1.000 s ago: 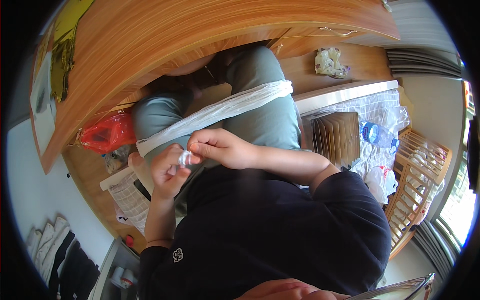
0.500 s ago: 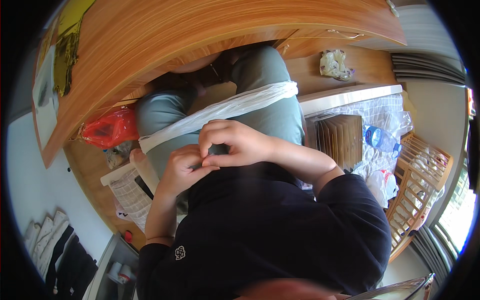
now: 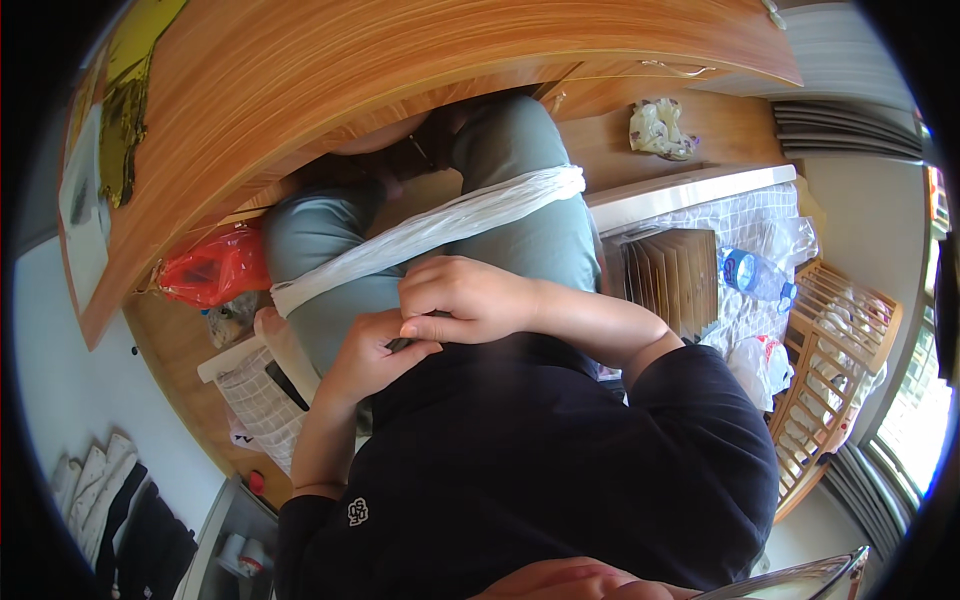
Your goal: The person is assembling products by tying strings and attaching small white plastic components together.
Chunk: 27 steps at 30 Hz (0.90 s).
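Both hands meet over my lap, in front of a dark T-shirt. My right hand is closed, its fingers curled down and its thumb against the left hand. Beneath and beside it, my left hand is closed too, with thumb and forefinger pressed together. Anything between the fingers is hidden or too small to make out. A long white bundle of thin strands lies slantwise across both thighs of my grey-green trousers, just beyond the hands and apart from them.
A wooden desk curves across the far side, with yellow foil at its left. Below hangs a red plastic bag. To the right are a brown accordion folder, a water bottle and a wooden-slatted rack.
My right hand has come down and closed, so the round gap between its thumb and forefinger is gone. The hands now overlap more. The white bundle stays across the thighs.
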Each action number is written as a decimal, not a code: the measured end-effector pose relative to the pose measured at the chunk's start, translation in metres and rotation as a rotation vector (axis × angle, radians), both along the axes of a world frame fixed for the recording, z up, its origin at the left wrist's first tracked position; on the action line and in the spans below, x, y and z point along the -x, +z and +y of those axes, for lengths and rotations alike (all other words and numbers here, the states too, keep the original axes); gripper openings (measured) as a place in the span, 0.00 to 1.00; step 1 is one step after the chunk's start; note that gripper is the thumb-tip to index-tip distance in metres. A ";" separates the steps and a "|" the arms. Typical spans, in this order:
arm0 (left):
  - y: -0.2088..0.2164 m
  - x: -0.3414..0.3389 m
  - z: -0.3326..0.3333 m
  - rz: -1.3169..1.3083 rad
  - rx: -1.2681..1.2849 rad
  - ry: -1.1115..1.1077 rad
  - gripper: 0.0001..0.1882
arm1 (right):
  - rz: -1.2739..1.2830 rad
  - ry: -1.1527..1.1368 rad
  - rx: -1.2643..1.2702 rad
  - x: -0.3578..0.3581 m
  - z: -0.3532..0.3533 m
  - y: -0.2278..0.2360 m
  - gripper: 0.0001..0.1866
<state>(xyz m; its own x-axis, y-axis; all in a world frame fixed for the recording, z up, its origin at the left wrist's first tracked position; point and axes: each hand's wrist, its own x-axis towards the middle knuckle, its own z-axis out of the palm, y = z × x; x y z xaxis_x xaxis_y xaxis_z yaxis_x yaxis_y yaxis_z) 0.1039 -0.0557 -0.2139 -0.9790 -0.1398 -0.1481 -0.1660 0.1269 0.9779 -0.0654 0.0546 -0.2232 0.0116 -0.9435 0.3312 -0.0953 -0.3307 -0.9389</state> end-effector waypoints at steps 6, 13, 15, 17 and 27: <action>-0.003 0.002 -0.004 -0.118 -0.079 0.116 0.06 | -0.074 -0.056 -0.079 0.003 0.006 0.000 0.14; -0.004 0.000 -0.015 -0.107 -0.258 0.139 0.05 | -0.052 -0.205 -0.093 0.003 0.007 -0.001 0.07; 0.002 0.006 -0.012 -0.152 -0.060 0.087 0.06 | -0.056 -0.177 -0.079 0.000 0.007 -0.002 0.07; 0.000 0.006 -0.010 -0.140 -0.044 0.081 0.06 | -0.091 -0.140 -0.140 -0.006 0.007 -0.003 0.07; -0.004 0.004 -0.006 -0.145 -0.021 0.079 0.08 | -0.048 -0.165 -0.146 -0.005 0.009 -0.001 0.04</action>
